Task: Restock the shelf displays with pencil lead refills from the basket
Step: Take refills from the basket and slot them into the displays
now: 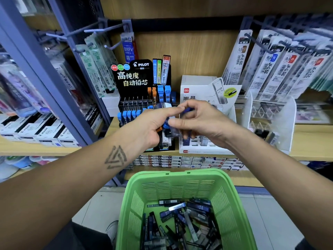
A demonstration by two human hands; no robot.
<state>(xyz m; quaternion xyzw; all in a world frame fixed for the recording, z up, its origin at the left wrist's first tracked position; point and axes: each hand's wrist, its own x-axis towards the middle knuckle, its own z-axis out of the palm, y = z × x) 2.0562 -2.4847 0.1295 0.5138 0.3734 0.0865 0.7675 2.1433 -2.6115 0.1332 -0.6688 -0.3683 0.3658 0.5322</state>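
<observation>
Hands met at frame centre, before the shelf displays: left hand [151, 127] gripped a bundle of lead refill cases [166, 131]; right hand [200, 121] pinched one clear case [174, 126] from it. Green basket [232, 201] at lower centre held loose refills [182, 222]. Black Pilot display [134, 76] stood just left of white Deli display [196, 87].

Stationery shop, hanging refill packs [281, 69], branded lead display [137, 76]
</observation>
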